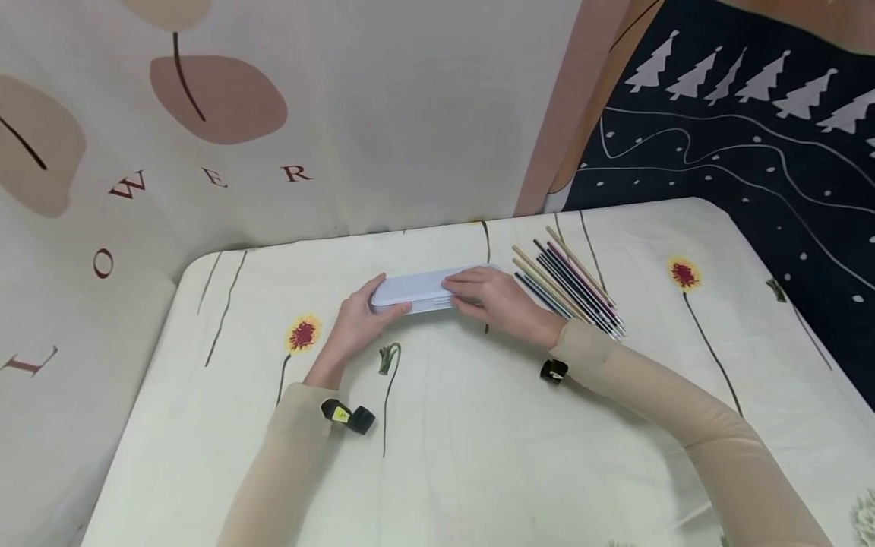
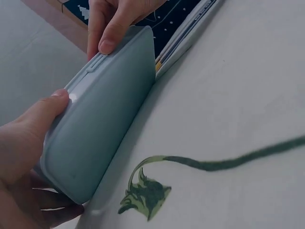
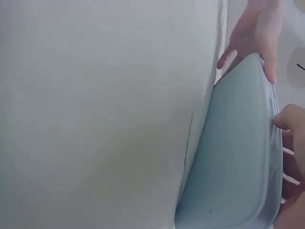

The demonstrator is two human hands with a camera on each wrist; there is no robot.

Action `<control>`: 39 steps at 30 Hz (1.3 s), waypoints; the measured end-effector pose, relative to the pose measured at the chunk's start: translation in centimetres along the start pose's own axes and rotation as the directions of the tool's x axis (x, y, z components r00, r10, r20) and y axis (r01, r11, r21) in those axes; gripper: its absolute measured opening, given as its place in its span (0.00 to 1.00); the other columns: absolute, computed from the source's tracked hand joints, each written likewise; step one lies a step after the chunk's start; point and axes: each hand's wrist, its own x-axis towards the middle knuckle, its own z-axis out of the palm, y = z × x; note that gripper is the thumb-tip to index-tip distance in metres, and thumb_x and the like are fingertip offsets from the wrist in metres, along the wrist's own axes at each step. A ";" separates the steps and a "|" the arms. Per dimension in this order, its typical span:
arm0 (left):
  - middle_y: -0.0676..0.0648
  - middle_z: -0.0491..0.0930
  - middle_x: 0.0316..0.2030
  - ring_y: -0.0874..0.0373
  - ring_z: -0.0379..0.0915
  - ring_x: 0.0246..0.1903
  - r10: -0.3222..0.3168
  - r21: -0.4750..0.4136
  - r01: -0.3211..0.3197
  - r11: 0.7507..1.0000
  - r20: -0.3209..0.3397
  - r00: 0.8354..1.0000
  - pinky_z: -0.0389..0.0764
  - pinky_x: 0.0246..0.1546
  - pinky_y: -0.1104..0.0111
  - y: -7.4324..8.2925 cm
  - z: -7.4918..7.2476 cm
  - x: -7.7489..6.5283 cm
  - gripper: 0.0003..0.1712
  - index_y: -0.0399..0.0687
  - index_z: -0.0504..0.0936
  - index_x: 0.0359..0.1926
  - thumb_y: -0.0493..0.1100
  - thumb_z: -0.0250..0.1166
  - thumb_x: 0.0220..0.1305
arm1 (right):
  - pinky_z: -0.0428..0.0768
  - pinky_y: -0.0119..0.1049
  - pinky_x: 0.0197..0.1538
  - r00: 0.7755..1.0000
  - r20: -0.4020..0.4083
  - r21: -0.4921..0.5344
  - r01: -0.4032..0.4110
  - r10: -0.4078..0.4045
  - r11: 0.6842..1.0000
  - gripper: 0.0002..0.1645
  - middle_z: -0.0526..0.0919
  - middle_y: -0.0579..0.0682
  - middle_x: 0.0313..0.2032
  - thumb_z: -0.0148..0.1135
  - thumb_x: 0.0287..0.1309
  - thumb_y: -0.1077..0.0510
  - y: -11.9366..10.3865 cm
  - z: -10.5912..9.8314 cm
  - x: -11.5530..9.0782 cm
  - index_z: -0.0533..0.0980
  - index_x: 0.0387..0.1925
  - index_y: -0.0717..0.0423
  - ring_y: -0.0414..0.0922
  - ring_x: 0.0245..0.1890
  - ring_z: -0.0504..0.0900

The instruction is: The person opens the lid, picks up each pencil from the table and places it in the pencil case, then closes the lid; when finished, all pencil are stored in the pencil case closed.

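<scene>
A pale blue pencil case (image 1: 413, 286), with its lid down, lies on the cloth-covered table in the middle of the head view. My left hand (image 1: 357, 319) grips its left end, the thumb along the front edge and the fingers round the far end. At the front clasp my right hand (image 1: 500, 302) pinches the case, thumb at the edge and fingers over the lid. The left wrist view shows that thumb beside the clasp (image 2: 96, 63). Large in the right wrist view is the case's smooth side (image 3: 233, 143); its inside is hidden.
Just right of the case lies a loose bundle of several pencils (image 1: 570, 285), partly behind my right forearm. A white cloth (image 1: 472, 425) printed with flowers covers the table. Behind it hang a pale curtain (image 1: 424, 114) and a dark tree-patterned cloth (image 1: 724, 152).
</scene>
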 end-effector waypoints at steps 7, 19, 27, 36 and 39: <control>0.35 0.65 0.64 0.44 0.63 0.60 -0.041 -0.120 0.039 0.992 -0.019 0.999 0.64 0.61 0.54 0.3 -0.1 0.4 0.43 0.39 0.62 0.70 0.54 0.66 0.62 | 0.79 0.41 0.48 0.994 -0.074 -0.065 0.078 -0.083 0.995 0.15 0.85 0.55 0.43 0.69 0.54 0.64 0.2 0.0 0.7 0.84 0.45 0.63 0.50 0.43 0.82; 0.38 0.69 0.62 0.48 0.68 0.55 -0.124 -0.220 0.109 0.969 -0.053 0.991 0.70 0.55 0.58 0.2 0.0 1.2 0.41 0.41 0.66 0.68 0.55 0.68 0.60 | 0.82 0.39 0.39 0.976 -0.091 -0.229 0.173 -0.198 0.958 0.12 0.87 0.53 0.36 0.68 0.51 0.63 0.7 -0.2 2.0 0.85 0.39 0.63 0.46 0.34 0.85; 0.38 0.70 0.60 0.49 0.69 0.53 -0.149 -0.263 0.128 0.956 -0.063 0.987 0.71 0.53 0.60 0.2 0.3 1.3 0.41 0.40 0.67 0.67 0.55 0.69 0.59 | 0.83 0.37 0.34 0.964 -0.076 -0.296 0.223 -0.255 0.929 0.10 0.87 0.54 0.34 0.68 0.50 0.64 1.1 -0.1 2.3 0.83 0.37 0.64 0.46 0.30 0.85; 0.38 0.69 0.59 0.50 0.67 0.54 -0.153 -0.391 0.122 0.912 -0.049 0.987 0.71 0.54 0.63 0.5 0.6 1.1 0.39 0.39 0.66 0.67 0.47 0.70 0.59 | 0.82 0.37 0.40 0.939 -0.050 -0.391 0.295 -0.340 0.872 0.11 0.86 0.54 0.34 0.68 0.51 0.65 1.2 -0.1 2.3 0.81 0.38 0.65 0.46 0.34 0.85; 0.38 0.69 0.60 0.51 0.67 0.55 -0.154 -0.408 0.118 0.905 -0.057 0.986 0.71 0.55 0.63 0.5 0.7 1.1 0.38 0.39 0.66 0.67 0.46 0.70 0.59 | 0.82 0.36 0.40 0.933 -0.053 -0.411 0.305 -0.356 0.859 0.11 0.86 0.54 0.34 0.68 0.50 0.65 1.2 -0.1 2.3 0.81 0.38 0.66 0.46 0.34 0.84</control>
